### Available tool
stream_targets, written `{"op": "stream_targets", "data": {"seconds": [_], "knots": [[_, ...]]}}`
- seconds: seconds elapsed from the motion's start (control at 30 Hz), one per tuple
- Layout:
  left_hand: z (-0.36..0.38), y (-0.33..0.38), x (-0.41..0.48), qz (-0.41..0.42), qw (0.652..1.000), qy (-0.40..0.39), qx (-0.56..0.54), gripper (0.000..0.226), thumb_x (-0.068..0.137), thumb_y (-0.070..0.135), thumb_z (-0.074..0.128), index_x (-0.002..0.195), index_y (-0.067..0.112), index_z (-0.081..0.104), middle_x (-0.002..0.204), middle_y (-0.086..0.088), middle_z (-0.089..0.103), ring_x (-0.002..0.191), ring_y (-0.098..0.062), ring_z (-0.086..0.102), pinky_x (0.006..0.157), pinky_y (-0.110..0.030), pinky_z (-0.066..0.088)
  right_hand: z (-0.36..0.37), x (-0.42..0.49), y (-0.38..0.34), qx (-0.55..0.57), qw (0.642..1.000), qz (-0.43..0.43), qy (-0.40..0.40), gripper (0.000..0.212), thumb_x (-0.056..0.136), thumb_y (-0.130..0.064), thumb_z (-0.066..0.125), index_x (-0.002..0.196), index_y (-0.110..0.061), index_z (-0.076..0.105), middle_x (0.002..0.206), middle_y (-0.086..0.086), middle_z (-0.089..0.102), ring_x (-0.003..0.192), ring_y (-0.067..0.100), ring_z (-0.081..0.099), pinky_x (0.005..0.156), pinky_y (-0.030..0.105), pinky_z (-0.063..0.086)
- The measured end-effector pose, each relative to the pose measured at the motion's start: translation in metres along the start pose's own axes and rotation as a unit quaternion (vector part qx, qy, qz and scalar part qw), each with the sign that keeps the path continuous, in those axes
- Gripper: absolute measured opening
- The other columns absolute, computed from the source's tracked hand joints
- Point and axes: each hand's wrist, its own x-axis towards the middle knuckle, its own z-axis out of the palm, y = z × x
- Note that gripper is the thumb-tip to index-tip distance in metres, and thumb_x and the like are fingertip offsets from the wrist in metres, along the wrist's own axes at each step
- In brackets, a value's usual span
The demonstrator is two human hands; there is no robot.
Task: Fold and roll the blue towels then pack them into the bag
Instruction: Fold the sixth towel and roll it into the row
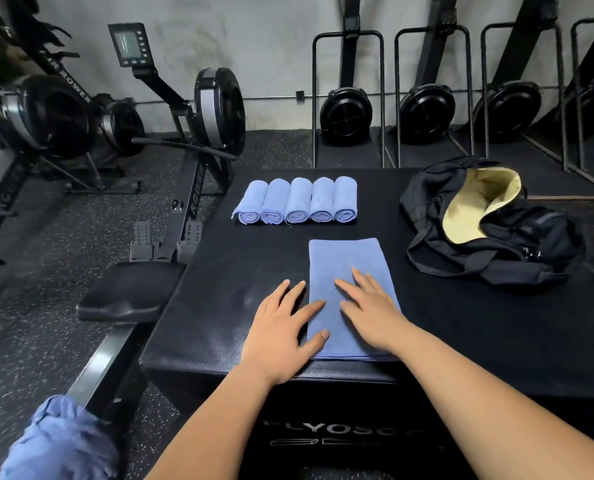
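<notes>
A blue towel (pixel 347 268), folded into a long strip, lies flat on the black padded box (pixel 240 271). My left hand (pixel 285 336) rests flat at the strip's near left edge, thumb and forefinger on the cloth, the other fingers on the box. My right hand (pixel 371 306) presses flat on the strip's near right part with fingers spread. Several rolled blue towels (pixel 297 201) lie side by side in a row at the far side of the box. A black bag (pixel 496 226) with a pale yellow lining sits open at the right.
A heap of unfolded blue towels (pixel 60 441) lies at the lower left on a rowing machine's rail. Its black seat (pixel 126 292) is just left of the box. More rowing machines (pixel 216 109) stand along the wall behind.
</notes>
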Motion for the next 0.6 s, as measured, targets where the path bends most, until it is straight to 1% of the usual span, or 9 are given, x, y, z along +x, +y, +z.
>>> {"op": "stream_targets", "data": {"seconds": [0.07,0.1,0.17,0.2,0.27,0.33,0.37,0.47,0.6], "knots": [[-0.001,0.002,-0.001,0.0,1.0,0.003,-0.003,0.063,0.099,0.077,0.036,0.156,0.05,0.04,0.174,0.009,0.018,0.162,-0.016,-0.003,0.13,-0.044,0.014,0.0,-0.024,0.026,-0.119,0.991,-0.056,0.017,0.058,0.109,-0.055,0.027,0.165,-0.046,0.012,0.175,-0.009,-0.011,0.16,0.015,-0.016,0.13,0.042,-0.004],[-0.002,0.002,-0.001,0.0,1.0,0.001,-0.005,0.063,0.099,0.077,0.035,0.156,0.05,0.04,0.174,0.009,0.017,0.162,-0.015,-0.004,0.13,-0.044,0.014,0.003,-0.035,0.037,-0.155,0.985,-0.064,0.025,0.06,0.108,-0.061,0.022,0.165,-0.048,0.006,0.173,-0.011,-0.016,0.159,0.014,-0.02,0.13,0.043,-0.005],[-0.004,0.004,-0.002,0.008,1.0,0.005,-0.007,0.062,0.1,0.076,0.035,0.155,0.049,0.042,0.174,0.01,0.018,0.162,-0.015,-0.002,0.13,-0.043,0.015,0.008,-0.052,0.052,-0.173,0.981,-0.062,0.057,0.063,0.106,-0.069,0.014,0.164,-0.05,0.002,0.172,-0.012,-0.018,0.158,0.014,-0.024,0.13,0.044,-0.006],[-0.004,0.005,-0.002,0.014,1.0,0.008,-0.008,0.06,0.1,0.075,0.036,0.154,0.049,0.044,0.173,0.009,0.019,0.162,-0.015,0.0,0.13,-0.043,0.016,0.011,-0.056,0.056,-0.171,0.979,-0.069,0.084,0.063,0.105,-0.07,0.015,0.164,-0.049,0.008,0.173,-0.012,-0.012,0.16,0.014,-0.019,0.13,0.044,-0.004],[-0.004,0.005,-0.002,0.029,0.999,0.019,-0.015,0.057,0.102,0.07,0.041,0.152,0.047,0.048,0.172,0.008,0.023,0.162,-0.017,0.005,0.129,-0.043,0.018,0.014,-0.06,0.058,-0.143,0.974,-0.096,0.146,0.061,0.105,-0.065,0.026,0.16,-0.041,0.036,0.173,-0.009,0.017,0.161,0.017,0.008,0.13,0.044,0.008],[-0.004,0.006,-0.003,0.049,0.998,0.035,-0.031,0.05,0.102,0.064,0.048,0.146,0.041,0.055,0.17,0.007,0.027,0.161,-0.019,0.013,0.128,-0.042,0.021,0.014,-0.063,0.059,-0.093,0.966,-0.131,0.2,0.052,0.101,-0.058,0.045,0.143,-0.032,0.061,0.158,-0.01,0.045,0.148,0.019,0.037,0.124,0.04,0.024],[-0.004,0.007,-0.003,0.06,0.996,0.045,-0.041,0.045,0.102,0.059,0.052,0.141,0.037,0.059,0.168,0.006,0.03,0.16,-0.02,0.018,0.127,-0.042,0.023,0.013,-0.065,0.058,-0.073,0.963,-0.15,0.212,0.046,0.096,-0.054,0.054,0.133,-0.03,0.066,0.149,-0.011,0.051,0.14,0.018,0.044,0.12,0.038,0.029],[-0.006,0.009,-0.003,0.082,0.993,0.064,-0.06,0.028,0.1,0.046,0.06,0.121,0.027,0.064,0.161,0.004,0.038,0.153,-0.021,0.03,0.12,-0.044,0.031,0.011,-0.072,0.055,-0.052,0.957,-0.19,0.212,0.034,0.083,-0.046,0.068,0.112,-0.028,0.066,0.127,-0.014,0.052,0.123,0.016,0.049,0.108,0.033,0.035],[-0.007,0.011,-0.003,0.075,0.993,0.07,-0.06,0.021,0.1,0.04,0.061,0.113,0.024,0.063,0.155,0.002,0.041,0.145,-0.023,0.036,0.115,-0.042,0.036,0.011,-0.072,0.057,-0.056,0.956,-0.206,0.201,0.033,0.075,-0.048,0.075,0.1,-0.03,0.063,0.116,-0.014,0.05,0.116,0.016,0.047,0.102,0.033,0.036]]}}
